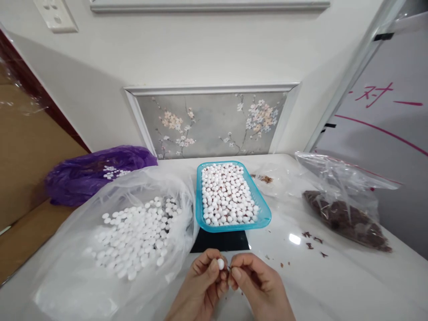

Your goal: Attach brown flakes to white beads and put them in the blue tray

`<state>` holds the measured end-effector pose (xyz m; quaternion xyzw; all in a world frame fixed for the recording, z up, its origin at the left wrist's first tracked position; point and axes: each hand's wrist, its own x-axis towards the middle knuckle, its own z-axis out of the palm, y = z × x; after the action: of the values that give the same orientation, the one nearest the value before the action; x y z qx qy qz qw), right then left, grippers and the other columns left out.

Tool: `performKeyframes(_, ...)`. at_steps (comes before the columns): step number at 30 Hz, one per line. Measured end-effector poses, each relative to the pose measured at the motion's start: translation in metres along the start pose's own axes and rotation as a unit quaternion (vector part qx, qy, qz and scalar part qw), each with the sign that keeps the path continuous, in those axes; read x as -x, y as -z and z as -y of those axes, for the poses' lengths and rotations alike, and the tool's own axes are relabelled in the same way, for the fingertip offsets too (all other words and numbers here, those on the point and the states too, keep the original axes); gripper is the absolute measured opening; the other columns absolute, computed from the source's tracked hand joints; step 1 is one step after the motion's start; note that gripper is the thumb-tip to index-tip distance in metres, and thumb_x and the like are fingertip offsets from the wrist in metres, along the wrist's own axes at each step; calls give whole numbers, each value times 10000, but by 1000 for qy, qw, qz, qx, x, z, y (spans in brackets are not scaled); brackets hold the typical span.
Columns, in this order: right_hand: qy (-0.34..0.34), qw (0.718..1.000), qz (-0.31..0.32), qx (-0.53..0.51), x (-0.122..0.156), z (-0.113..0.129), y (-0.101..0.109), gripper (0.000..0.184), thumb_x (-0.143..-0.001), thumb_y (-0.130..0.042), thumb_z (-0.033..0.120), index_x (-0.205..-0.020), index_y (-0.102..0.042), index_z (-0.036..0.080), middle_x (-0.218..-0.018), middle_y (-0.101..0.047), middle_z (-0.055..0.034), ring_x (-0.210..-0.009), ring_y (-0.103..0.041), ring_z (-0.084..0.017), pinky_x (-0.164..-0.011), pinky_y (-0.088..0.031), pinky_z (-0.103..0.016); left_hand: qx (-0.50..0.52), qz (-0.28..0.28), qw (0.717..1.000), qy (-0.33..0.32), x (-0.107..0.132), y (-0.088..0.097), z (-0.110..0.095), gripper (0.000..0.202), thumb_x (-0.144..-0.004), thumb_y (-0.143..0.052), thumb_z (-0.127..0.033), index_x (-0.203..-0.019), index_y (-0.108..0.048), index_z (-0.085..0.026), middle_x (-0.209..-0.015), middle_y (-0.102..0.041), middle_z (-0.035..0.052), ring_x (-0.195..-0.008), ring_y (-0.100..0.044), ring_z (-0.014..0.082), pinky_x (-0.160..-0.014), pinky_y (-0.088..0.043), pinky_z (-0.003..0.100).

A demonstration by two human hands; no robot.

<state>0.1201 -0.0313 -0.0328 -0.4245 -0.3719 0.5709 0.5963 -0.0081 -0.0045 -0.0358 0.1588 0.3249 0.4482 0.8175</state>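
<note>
My left hand [200,285] pinches a small white ball [221,264] between thumb and fingers, near the front of the table. Close against it, my right hand [259,283] is closed in a pinch on a tiny dark piece [229,269], held at the ball's right side. Whether that piece touches the ball, I cannot tell. Just beyond both hands stands a blue tray [265,217] filled with many white balls, brown bits showing among them. To the left, a clear plastic bag [63,281] lies spread open with loose white balls [137,240] in it.
A flat black object [219,241] lies partly under the tray. Purple bag [76,178] at back left. On the right, a zip bag [347,218] of brown material stands behind several loose brown pieces [318,240]. Another clear bag [281,185] holds brown scraps. A wall [214,53] rises behind.
</note>
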Motion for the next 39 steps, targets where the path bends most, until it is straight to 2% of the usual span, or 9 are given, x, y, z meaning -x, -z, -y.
performKeyframes(4, 8, 1000, 8, -3, 0, -2, -4, 171, -808, -628, 334, -722, -613, 187, -636, -615, 6, -602, -567, -116, -597, -454, -203, -24, 7, 1000, 0, 1, -3, -1, 122, -701, -736, -215, -697, -650, -129, -598, -584, -5, -539, -533, 56, -566, -445, 157)
performKeyframes(9, 54, 998, 15, 17, 0, -4, -7, 187, -832, -592, 313, -695, -593, 186, -686, -532, 14, -610, -541, -111, -588, -442, -207, -50, 11, 999, -9, 1, -6, -2, 175, -684, -749, -260, -661, -640, -125, -564, -558, -14, -524, -491, 55, -549, -416, 159)
performKeyframes(14, 72, 995, 20, 68, 1, -5, -6, 197, -854, -552, 318, -707, -579, 191, -705, -515, 7, -636, -548, -125, -604, -444, -223, -78, -4, 997, -22, 2, -7, -1, 167, -682, -749, -263, -673, -648, -130, -600, -577, -6, -543, -479, 65, -566, -408, 180)
performKeyframes(22, 119, 980, 9, 159, 2, -8, -3, 187, -862, -523, 308, -710, -555, 204, -701, -519, 1, -645, -528, -136, -588, -431, -227, -84, 4, 994, -72, 3, -7, 2, 170, -639, -776, -267, -650, -655, -149, -623, -576, -17, -568, -486, 77, -611, -420, 213)
performKeyframes(33, 98, 978, -27, 183, 4, -10, -5, 236, -841, -524, 365, -670, -513, 203, -641, -452, 17, -576, -438, -123, -527, -395, -205, -136, -34, 980, -144, 6, -14, 3, 138, -591, -795, -243, -617, -670, -190, -663, -595, -19, -621, -531, 114, -627, -425, 235)
performKeyframes(39, 73, 983, -28, 164, 4, -14, -2, 245, -841, -520, 393, -686, -508, 203, -625, -453, 24, -573, -434, -127, -536, -394, -219, -167, -31, 971, -171, 6, -15, 4, 132, -573, -804, -230, -593, -680, -187, -670, -585, -11, -625, -532, 119, -604, -424, 231)
